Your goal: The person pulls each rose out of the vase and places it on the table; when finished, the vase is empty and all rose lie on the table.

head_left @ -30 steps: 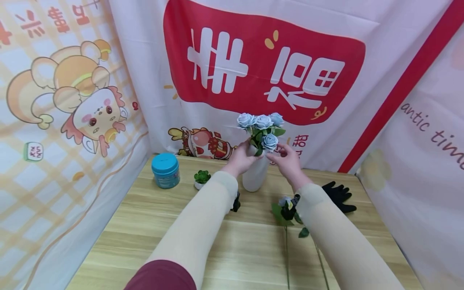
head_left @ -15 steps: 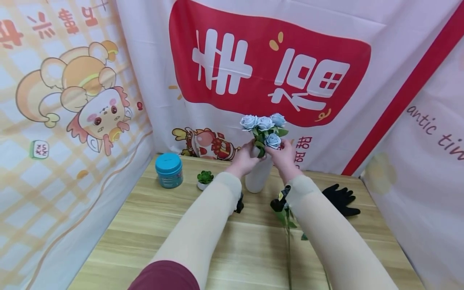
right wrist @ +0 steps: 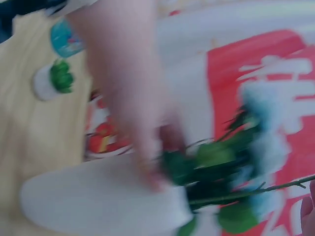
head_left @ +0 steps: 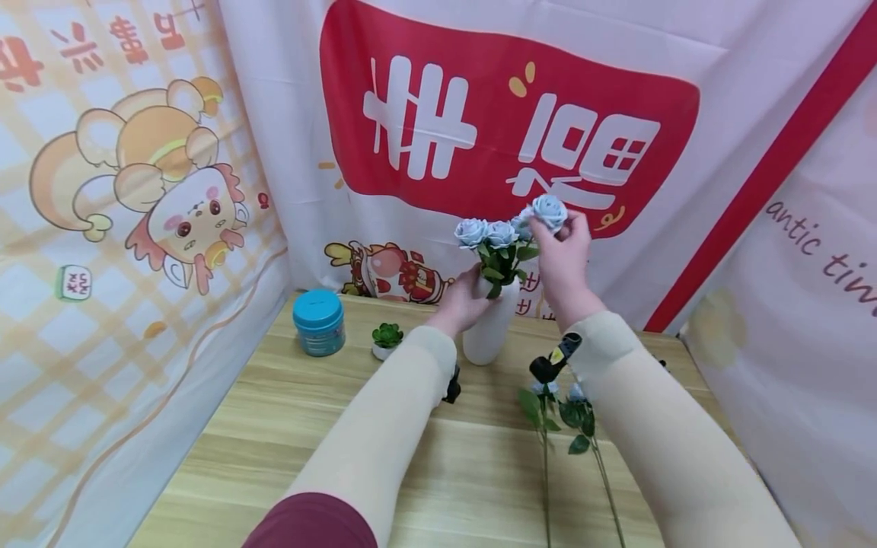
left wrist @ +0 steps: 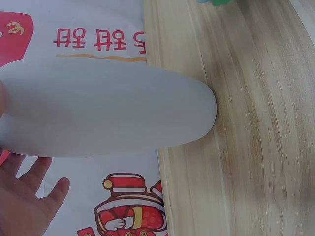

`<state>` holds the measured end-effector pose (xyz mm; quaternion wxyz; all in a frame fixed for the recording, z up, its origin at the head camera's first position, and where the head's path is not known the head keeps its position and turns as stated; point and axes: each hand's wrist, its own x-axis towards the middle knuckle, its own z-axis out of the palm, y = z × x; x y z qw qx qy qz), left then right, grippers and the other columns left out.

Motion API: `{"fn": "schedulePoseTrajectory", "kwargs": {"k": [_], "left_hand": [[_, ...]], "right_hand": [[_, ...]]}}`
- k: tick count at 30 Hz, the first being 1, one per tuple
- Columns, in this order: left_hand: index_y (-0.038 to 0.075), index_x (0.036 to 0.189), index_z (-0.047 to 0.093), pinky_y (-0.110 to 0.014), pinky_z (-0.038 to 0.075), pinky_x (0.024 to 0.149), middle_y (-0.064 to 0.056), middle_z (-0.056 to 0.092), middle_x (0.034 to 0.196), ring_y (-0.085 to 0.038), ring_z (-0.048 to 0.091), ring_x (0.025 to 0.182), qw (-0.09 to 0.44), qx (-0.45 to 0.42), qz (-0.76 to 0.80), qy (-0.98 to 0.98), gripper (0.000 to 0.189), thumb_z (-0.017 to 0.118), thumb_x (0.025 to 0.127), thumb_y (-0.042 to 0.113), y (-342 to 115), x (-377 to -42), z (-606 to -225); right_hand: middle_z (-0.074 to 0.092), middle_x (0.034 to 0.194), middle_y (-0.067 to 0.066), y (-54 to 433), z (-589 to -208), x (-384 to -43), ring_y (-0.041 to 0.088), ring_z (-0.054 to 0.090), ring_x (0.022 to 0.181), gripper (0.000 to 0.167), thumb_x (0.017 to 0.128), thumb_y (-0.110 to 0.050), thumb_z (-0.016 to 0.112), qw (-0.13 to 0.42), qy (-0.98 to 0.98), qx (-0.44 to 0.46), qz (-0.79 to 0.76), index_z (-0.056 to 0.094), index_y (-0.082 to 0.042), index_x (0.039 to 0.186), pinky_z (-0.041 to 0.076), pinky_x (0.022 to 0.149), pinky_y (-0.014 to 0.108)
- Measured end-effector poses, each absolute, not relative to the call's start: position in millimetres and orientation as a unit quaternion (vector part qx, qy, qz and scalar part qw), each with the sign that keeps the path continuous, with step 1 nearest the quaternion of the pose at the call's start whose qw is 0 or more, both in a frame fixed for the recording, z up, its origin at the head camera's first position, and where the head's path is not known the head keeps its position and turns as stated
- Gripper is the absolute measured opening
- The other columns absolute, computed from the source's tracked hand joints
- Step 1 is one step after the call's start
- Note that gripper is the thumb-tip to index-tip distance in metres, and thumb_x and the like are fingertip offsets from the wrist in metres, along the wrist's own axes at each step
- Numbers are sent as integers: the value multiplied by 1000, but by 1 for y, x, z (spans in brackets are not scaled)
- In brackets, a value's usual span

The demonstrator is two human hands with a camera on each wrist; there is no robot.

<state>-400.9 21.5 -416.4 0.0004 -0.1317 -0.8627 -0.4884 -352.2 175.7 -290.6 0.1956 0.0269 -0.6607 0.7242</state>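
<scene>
A white vase [head_left: 485, 331] stands at the back of the table, holding several light-blue roses [head_left: 500, 234] with green leaves. My left hand [head_left: 462, 301] grips its neck from the left; in the left wrist view the fingers [left wrist: 37, 189] lie beside the vase [left wrist: 108, 108]. Above and right of the vase mouth, my right hand [head_left: 566, 255] pinches one blue rose [head_left: 550, 211] just under its bloom. In the right wrist view this rose's stem [right wrist: 275, 187] runs down among the leaves toward the vase mouth. Motion blurs that view.
Two more roses [head_left: 544, 426] lie on the wooden table [head_left: 452, 487] by my right forearm. A small potted succulent [head_left: 387, 339] and a blue-lidded jar [head_left: 319, 323] stand to the left. Printed cloth [head_left: 288, 152] hangs close behind the vase.
My right hand has risen from the vase mouth and slightly right, drawing one rose up above the others. My left hand stays on the neck. My right sleeve now hides most of the black glove.
</scene>
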Motion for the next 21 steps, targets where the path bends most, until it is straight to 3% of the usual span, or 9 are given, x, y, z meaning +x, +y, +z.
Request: {"fn": "schedulePoseTrajectory", "kwargs": {"k": [10, 16, 21], "left_hand": [[24, 158, 25, -47, 35, 110, -3, 39, 155, -27, 40, 138, 13, -145, -487, -861, 84, 73, 90, 37, 23, -400, -419], [24, 158, 23, -47, 33, 110, -3, 36, 156, -27, 37, 139, 0, -123, -491, -862, 86, 73, 90, 39, 21, -399, -419], [25, 159, 21, -46, 33, 111, -3, 34, 157, -26, 35, 141, -5, -125, -504, -855, 86, 72, 90, 38, 21, -398, -418]], "right_hand": [[55, 139, 4, 189, -221, -292, 17, 48, 130, 51, 87, -13, 75, 229, -604, 135, 751, 48, -12, 130, 46, 100, 30], [53, 141, 7, 204, -226, -272, 18, 48, 130, 54, 85, -11, 77, 231, -596, 132, 758, 48, -9, 130, 47, 98, 29], [51, 141, 11, 214, -252, -260, 23, 49, 130, 50, 87, -9, 75, 189, -625, 118, 748, 50, -7, 130, 49, 95, 26]]}}
